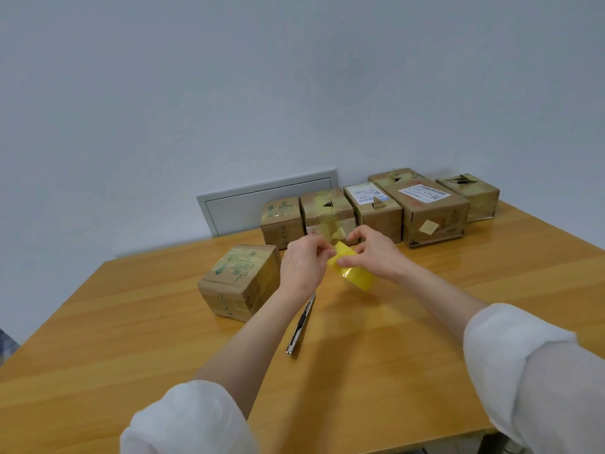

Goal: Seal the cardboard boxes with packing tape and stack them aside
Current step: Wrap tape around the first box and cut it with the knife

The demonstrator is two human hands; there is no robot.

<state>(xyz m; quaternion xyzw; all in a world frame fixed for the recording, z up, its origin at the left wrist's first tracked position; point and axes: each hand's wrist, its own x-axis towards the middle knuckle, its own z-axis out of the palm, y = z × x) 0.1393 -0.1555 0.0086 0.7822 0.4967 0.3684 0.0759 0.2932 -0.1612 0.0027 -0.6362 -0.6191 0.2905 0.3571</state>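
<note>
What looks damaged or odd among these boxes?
Four back-row boxes have torn tops with cardboard scraps sticking up: the second box from the left, the third box, the long box and the rightmost box. The front box looks intact under its tape.

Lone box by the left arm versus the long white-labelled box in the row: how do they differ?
The lone box stands apart; the labelled box sits in the back row. The lone box bears green print, the labelled box a white label. Both are taped cardboard.
</note>
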